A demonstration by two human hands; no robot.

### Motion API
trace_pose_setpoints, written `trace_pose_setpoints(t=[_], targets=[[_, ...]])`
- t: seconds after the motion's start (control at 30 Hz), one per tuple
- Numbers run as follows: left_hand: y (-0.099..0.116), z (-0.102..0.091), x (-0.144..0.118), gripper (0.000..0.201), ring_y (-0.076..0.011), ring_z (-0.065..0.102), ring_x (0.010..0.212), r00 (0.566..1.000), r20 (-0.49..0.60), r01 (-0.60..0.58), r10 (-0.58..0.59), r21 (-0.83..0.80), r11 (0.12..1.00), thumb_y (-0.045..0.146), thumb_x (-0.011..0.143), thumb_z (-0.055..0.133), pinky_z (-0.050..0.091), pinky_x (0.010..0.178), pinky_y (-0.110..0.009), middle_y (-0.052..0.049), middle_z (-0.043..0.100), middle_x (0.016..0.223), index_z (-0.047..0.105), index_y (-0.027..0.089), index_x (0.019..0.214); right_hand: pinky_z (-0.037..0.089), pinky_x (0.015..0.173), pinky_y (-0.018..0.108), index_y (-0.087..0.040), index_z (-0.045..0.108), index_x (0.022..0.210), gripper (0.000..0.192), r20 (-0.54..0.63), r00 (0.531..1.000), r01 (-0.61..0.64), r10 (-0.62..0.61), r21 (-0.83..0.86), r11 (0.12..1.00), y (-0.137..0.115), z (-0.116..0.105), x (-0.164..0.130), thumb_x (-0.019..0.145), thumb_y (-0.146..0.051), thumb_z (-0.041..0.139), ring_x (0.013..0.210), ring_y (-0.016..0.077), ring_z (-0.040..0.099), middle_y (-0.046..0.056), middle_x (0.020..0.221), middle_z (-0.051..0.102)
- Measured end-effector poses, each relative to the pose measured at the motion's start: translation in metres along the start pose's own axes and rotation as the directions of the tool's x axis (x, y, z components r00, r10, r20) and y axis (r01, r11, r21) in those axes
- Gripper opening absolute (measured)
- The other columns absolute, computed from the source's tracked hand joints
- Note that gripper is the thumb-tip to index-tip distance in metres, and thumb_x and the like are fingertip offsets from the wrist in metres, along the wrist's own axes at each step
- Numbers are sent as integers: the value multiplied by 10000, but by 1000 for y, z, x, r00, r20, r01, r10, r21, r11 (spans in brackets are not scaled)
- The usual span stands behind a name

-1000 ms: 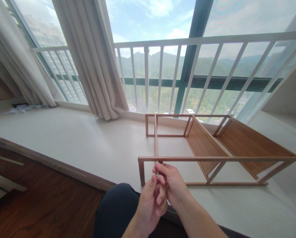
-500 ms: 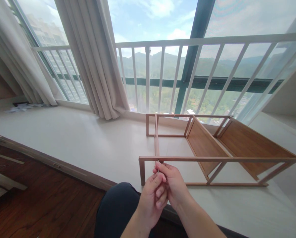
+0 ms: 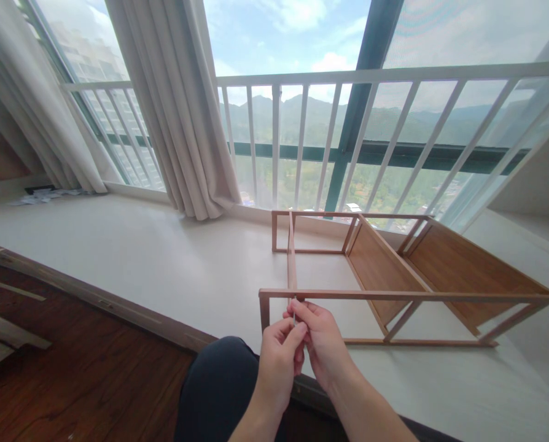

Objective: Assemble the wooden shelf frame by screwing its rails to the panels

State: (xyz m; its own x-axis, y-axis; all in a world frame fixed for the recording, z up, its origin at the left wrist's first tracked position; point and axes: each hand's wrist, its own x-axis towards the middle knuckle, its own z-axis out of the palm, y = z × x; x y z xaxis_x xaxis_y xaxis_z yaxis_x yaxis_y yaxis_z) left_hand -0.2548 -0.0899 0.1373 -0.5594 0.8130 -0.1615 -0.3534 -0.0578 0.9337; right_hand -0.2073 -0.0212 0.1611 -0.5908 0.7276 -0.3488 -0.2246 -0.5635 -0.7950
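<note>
head view: both hands, left hand (image 3: 279, 356) and right hand (image 3: 323, 344), pinch upright thin tool (image 3: 293, 314).

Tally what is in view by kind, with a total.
Hands: 2, left hand and right hand, pinching a thin metal tool
Thin metal tool: 1
Wooden shelf frame: 1
Curtains: 2
Total: 6
</note>
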Motion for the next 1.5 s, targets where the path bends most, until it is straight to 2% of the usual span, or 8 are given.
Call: trace_pose_setpoints(t=[0.17, 0.33, 0.5, 0.67, 0.77, 1.03, 1.2, 1.5], targets=[[1, -4, 0, 453, -75, 321, 483, 986, -42, -141, 164, 337, 931, 518, 873, 550, 251, 500, -229, 39, 379, 507, 426, 182, 595, 419, 497, 210, -128, 711, 694, 420, 7, 999, 45, -45, 9, 999, 4, -4, 2, 601, -486, 910, 573, 113, 557, 33, 674, 678], [5, -8, -2, 377, -100, 352, 551, 924, -35, -235, 382, 734, 637, 375, 885, 533, 227, 583, -264, 14, 426, 555, 417, 172, 589, 455, 557, 229, -118, 716, 701, 410, 17, 999, 30, -31, 33, 999, 5, -4, 0, 612, -468, 910, 577, 112, 544, 19, 651, 653], [10, -8, -6, 344, -103, 375, 548, 919, -33, -206, 393, 809, 551, 370, 882, 542, 240, 596, -263, 4, 489, 569, 477, 174, 608, 464, 568, 236, -121, 707, 705, 397, 32, 999, 22, -25, 82, 996, 8, -6, -2, 636, -457, 908, 575, 116, 541, 15, 635, 640], [1, -7, -6, 456, -84, 380, 468, 988, -25, -130, 154, 415, 901, 565, 877, 560, 298, 498, -211, 36, 437, 507, 466, 182, 649, 389, 485, 205, -135, 695, 716, 403, 47, 994, 96, -99, 63, 993, 13, -8, -5, 713, -504, 857, 530, 92, 493, -7, 606, 599], [-2, -7, -8, 501, -64, 264, 340, 998, 42, 43, -46, 55, 998, 670, 838, 560, 209, 365, -199, 74, 378, 427, 525, 183, 727, 323, 422, 193, -145, 685, 723, 441, 41, 996, 82, -84, 40, 996, 14, -7, -7, 697, -555, 846, 439, 77, 408, -64, 466, 456], [11, -15, -14, 430, -30, 141, 286, 859, 398, 468, -323, -350, 812, 604, 796, 714, 126, 298, -147, 122, 276, 398, 568, 200, 816, 253, 376, 146, -141, 679, 781, 520, 30, 999, 15, -17, 53, 998, 12, -1, -8, 638, -605, 863, 352, 33, 291, -108, 355, 361], [4, -11, -11, 360, -20, 100, 310, 821, 481, 544, -308, -495, 678, 525, 871, 689, 132, 293, -147, 118, 297, 423, 579, 185, 827, 264, 354, 145, -147, 677, 803, 554, -14, 1000, -15, 15, 16, 1000, 10, -6, -9, 592, -615, 885, 351, 40, 336, -109, 381, 380], [-6, -1, -4, 350, 0, 87, 322, 844, 493, 517, -212, -641, 568, 434, 805, 798, 133, 294, -125, 119, 329, 427, 568, 171, 773, 246, 342, 118, -129, 685, 794, 510, -12, 1000, 5, -6, -73, 997, 8, -12, -3, 689, -608, 825, 344, 33, 403, -82, 424, 446]])
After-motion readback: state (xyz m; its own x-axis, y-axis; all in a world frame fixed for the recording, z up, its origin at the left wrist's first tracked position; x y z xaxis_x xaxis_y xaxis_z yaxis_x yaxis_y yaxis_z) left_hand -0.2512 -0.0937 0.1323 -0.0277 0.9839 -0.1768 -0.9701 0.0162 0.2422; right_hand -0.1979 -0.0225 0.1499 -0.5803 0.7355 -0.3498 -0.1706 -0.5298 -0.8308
